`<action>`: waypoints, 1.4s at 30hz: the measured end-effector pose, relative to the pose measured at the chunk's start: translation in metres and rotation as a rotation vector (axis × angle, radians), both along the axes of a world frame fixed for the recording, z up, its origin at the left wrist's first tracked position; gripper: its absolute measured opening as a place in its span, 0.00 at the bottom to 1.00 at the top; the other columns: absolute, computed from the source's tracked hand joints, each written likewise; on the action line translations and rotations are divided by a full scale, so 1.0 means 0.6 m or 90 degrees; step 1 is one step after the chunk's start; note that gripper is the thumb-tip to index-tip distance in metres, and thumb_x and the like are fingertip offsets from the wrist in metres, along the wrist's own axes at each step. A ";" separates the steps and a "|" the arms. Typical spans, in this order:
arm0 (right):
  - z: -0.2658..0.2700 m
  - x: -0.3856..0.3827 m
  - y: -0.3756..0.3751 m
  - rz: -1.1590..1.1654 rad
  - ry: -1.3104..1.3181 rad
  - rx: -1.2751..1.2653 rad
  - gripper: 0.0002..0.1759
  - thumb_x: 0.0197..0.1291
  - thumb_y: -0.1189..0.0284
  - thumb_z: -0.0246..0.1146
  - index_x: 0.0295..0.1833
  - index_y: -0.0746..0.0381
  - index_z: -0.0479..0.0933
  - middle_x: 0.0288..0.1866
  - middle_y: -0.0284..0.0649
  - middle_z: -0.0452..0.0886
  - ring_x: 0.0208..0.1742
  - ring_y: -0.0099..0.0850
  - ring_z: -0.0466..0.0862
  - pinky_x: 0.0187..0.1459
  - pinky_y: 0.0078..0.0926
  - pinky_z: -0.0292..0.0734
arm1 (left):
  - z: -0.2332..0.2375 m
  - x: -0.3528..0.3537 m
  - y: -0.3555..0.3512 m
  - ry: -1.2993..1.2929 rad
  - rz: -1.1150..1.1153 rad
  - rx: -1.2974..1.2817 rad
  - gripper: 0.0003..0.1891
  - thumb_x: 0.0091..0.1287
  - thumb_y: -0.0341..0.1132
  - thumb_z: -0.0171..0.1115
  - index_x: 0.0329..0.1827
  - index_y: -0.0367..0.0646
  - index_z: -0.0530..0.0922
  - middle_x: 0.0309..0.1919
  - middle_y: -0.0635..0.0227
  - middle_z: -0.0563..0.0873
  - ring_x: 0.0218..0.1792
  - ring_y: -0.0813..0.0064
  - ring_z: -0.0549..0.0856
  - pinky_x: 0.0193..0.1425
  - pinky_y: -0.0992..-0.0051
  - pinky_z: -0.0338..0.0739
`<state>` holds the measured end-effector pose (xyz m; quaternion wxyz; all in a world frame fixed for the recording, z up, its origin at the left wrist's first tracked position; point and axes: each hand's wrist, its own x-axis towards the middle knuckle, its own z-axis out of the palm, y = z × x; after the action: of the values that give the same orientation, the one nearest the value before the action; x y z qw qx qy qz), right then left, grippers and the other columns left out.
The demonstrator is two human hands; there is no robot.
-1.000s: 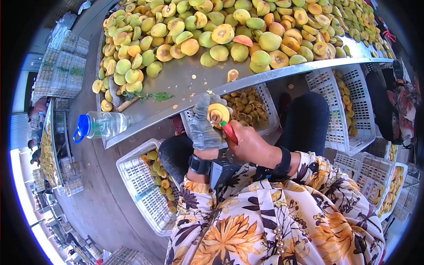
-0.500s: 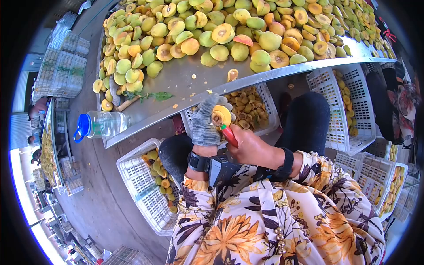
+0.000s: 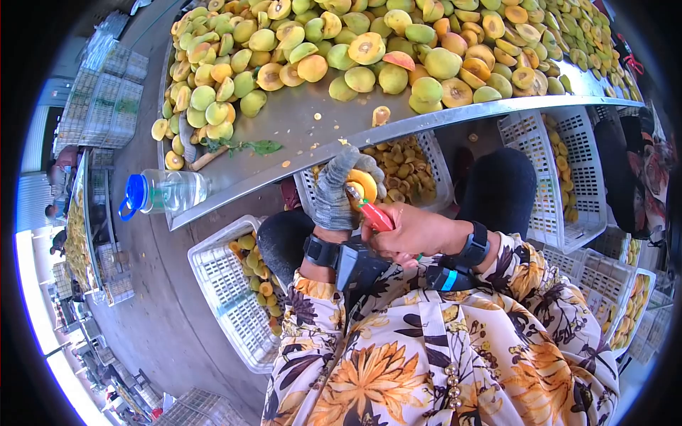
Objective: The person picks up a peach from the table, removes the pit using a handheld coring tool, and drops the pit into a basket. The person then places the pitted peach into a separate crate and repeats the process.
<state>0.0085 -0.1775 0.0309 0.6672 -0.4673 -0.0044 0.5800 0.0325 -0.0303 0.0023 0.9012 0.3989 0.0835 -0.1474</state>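
Observation:
My left hand [image 3: 334, 193], in a grey glove, is wrapped round a yellow-orange fruit half [image 3: 364, 184] above the front edge of the metal table. My bare right hand [image 3: 419, 231] grips a red-handled tool [image 3: 376, 216], whose metal tip meets the cut face of the fruit half. Below and behind my hands, a white crate [image 3: 442, 172] holds brownish-yellow pieces. Halved green and yellow fruits [image 3: 366, 48] are heaped on the metal table [image 3: 291, 124].
A clear bottle with a blue lid [image 3: 169, 193] is at the table's left corner. White crates [image 3: 231, 291] [image 3: 590, 184] with fruit flank my knees. A wooden-handled tool [image 3: 207, 157] lies near leaves. People [image 3: 65, 160] are at another table, far left.
My right hand has shifted slightly right, and the red tool has turned with its tip now inside the fruit's cut face. The left hand has tilted the fruit. The view has shifted slightly.

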 end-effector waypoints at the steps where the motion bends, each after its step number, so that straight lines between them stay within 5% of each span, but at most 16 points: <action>1: -0.004 0.000 0.003 0.004 -0.069 -0.029 0.10 0.52 0.80 0.51 0.41 0.64 0.65 0.17 0.33 0.66 0.11 0.19 0.65 0.11 0.18 0.62 | -0.003 -0.001 -0.004 0.016 0.063 0.036 0.16 0.59 0.44 0.61 0.31 0.37 0.76 0.22 0.59 0.81 0.19 0.67 0.81 0.21 0.74 0.79; 7: 0.007 0.008 0.011 0.007 -0.019 -0.014 0.06 0.54 0.79 0.51 0.39 0.62 0.66 0.15 0.29 0.64 0.12 0.16 0.62 0.12 0.16 0.60 | -0.016 0.008 0.009 0.036 0.194 0.129 0.17 0.61 0.47 0.58 0.32 0.38 0.76 0.23 0.57 0.81 0.20 0.66 0.82 0.22 0.71 0.79; 9: 0.005 0.004 0.015 0.026 0.007 0.002 0.07 0.54 0.79 0.51 0.40 0.61 0.66 0.15 0.29 0.64 0.12 0.16 0.62 0.12 0.15 0.59 | -0.014 0.010 0.023 -0.013 -0.045 0.039 0.21 0.62 0.51 0.55 0.31 0.38 0.76 0.22 0.54 0.80 0.20 0.63 0.80 0.22 0.69 0.77; 14: -0.008 0.002 0.008 0.025 0.100 0.085 0.08 0.55 0.79 0.53 0.42 0.60 0.66 0.16 0.29 0.63 0.11 0.15 0.60 0.11 0.13 0.57 | -0.019 0.014 0.019 -0.048 -0.079 0.006 0.23 0.63 0.55 0.51 0.30 0.40 0.75 0.22 0.54 0.80 0.19 0.63 0.80 0.21 0.70 0.76; 21: 0.025 0.002 -0.004 0.027 0.071 0.189 0.09 0.58 0.78 0.56 0.45 0.63 0.68 0.18 0.30 0.67 0.12 0.16 0.65 0.13 0.15 0.60 | -0.039 0.018 0.070 0.180 0.167 -0.134 0.20 0.60 0.57 0.55 0.36 0.48 0.75 0.27 0.68 0.79 0.24 0.69 0.79 0.19 0.80 0.69; 24: 0.001 0.014 -0.019 -0.047 -0.210 -0.119 0.07 0.58 0.76 0.56 0.42 0.64 0.68 0.18 0.31 0.69 0.13 0.18 0.69 0.12 0.19 0.61 | -0.063 -0.017 0.148 -0.094 0.379 0.342 0.20 0.56 0.42 0.62 0.50 0.47 0.70 0.37 0.67 0.78 0.28 0.69 0.80 0.24 0.77 0.76; 25: -0.019 0.016 -0.025 0.003 -0.394 -0.300 0.13 0.56 0.72 0.59 0.42 0.66 0.66 0.19 0.41 0.73 0.14 0.30 0.74 0.15 0.29 0.67 | 0.001 -0.037 0.172 0.036 0.310 0.065 0.14 0.60 0.49 0.58 0.39 0.50 0.77 0.30 0.69 0.79 0.28 0.63 0.79 0.19 0.77 0.69; 26: -0.059 0.010 -0.034 -0.002 -0.393 -0.299 0.13 0.56 0.72 0.59 0.42 0.66 0.66 0.19 0.41 0.73 0.14 0.30 0.74 0.15 0.29 0.67 | 0.012 -0.065 0.190 -0.055 0.382 0.293 0.12 0.61 0.46 0.59 0.42 0.50 0.77 0.31 0.67 0.80 0.31 0.62 0.80 0.22 0.74 0.73; 27: -0.107 0.001 -0.045 0.008 -0.622 -0.363 0.15 0.54 0.71 0.60 0.43 0.67 0.65 0.20 0.46 0.74 0.16 0.38 0.75 0.18 0.34 0.69 | -0.001 -0.086 0.223 -0.021 0.510 0.165 0.13 0.61 0.43 0.60 0.44 0.46 0.77 0.33 0.65 0.80 0.34 0.65 0.81 0.28 0.73 0.77; 28: -0.109 0.000 -0.046 0.019 -0.853 -0.426 0.18 0.52 0.70 0.61 0.43 0.68 0.64 0.21 0.52 0.75 0.19 0.46 0.77 0.22 0.38 0.71 | -0.014 -0.114 0.274 -0.044 0.506 0.413 0.16 0.60 0.43 0.62 0.44 0.41 0.77 0.33 0.65 0.82 0.36 0.69 0.81 0.35 0.73 0.79; 30: -0.100 -0.002 -0.046 -0.006 -0.833 -0.383 0.14 0.51 0.73 0.59 0.38 0.69 0.64 0.21 0.57 0.74 0.25 0.53 0.77 0.28 0.44 0.71 | -0.002 -0.138 0.361 0.247 0.267 0.863 0.18 0.59 0.45 0.64 0.41 0.37 0.79 0.31 0.65 0.83 0.36 0.75 0.81 0.41 0.76 0.77; 32: -0.094 -0.004 -0.034 -0.044 -0.760 -0.340 0.13 0.51 0.74 0.59 0.38 0.69 0.64 0.20 0.55 0.74 0.26 0.52 0.77 0.28 0.44 0.71 | -0.004 -0.135 0.369 0.056 0.262 1.162 0.11 0.59 0.41 0.64 0.39 0.44 0.81 0.34 0.62 0.84 0.38 0.71 0.82 0.44 0.77 0.75; 36: -0.070 0.001 -0.031 -0.037 -0.761 -0.329 0.14 0.51 0.75 0.59 0.40 0.69 0.64 0.21 0.55 0.75 0.27 0.52 0.78 0.28 0.43 0.71 | 0.019 0.007 0.284 -0.318 0.113 1.034 0.18 0.55 0.39 0.64 0.49 0.46 0.77 0.46 0.61 0.80 0.45 0.64 0.80 0.50 0.71 0.74; 38: -0.052 0.000 -0.042 -0.055 -0.750 -0.303 0.15 0.51 0.74 0.60 0.42 0.68 0.65 0.22 0.54 0.75 0.27 0.52 0.78 0.28 0.42 0.71 | 0.014 0.096 0.225 -0.706 -0.066 1.434 0.25 0.53 0.40 0.64 0.57 0.51 0.73 0.52 0.63 0.77 0.50 0.60 0.77 0.54 0.69 0.73; 40: -0.039 -0.002 -0.060 -0.069 -0.743 -0.318 0.17 0.50 0.74 0.61 0.44 0.66 0.66 0.23 0.54 0.75 0.27 0.51 0.78 0.28 0.41 0.71 | 0.018 0.172 0.119 -0.421 -0.041 1.122 0.23 0.55 0.41 0.63 0.54 0.48 0.74 0.48 0.58 0.79 0.51 0.57 0.77 0.54 0.69 0.72; 42: -0.033 -0.008 -0.082 -0.082 -0.737 -0.332 0.18 0.50 0.74 0.61 0.46 0.65 0.66 0.24 0.53 0.76 0.27 0.51 0.78 0.28 0.40 0.71 | -0.041 0.244 0.077 -0.494 -0.088 1.160 0.31 0.51 0.44 0.66 0.60 0.48 0.69 0.48 0.55 0.78 0.52 0.56 0.76 0.54 0.66 0.72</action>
<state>0.0036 -0.2265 0.0110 0.4544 -0.8515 -0.1948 0.1745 0.1788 0.0159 -0.0226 0.2047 0.9638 -0.1591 0.0618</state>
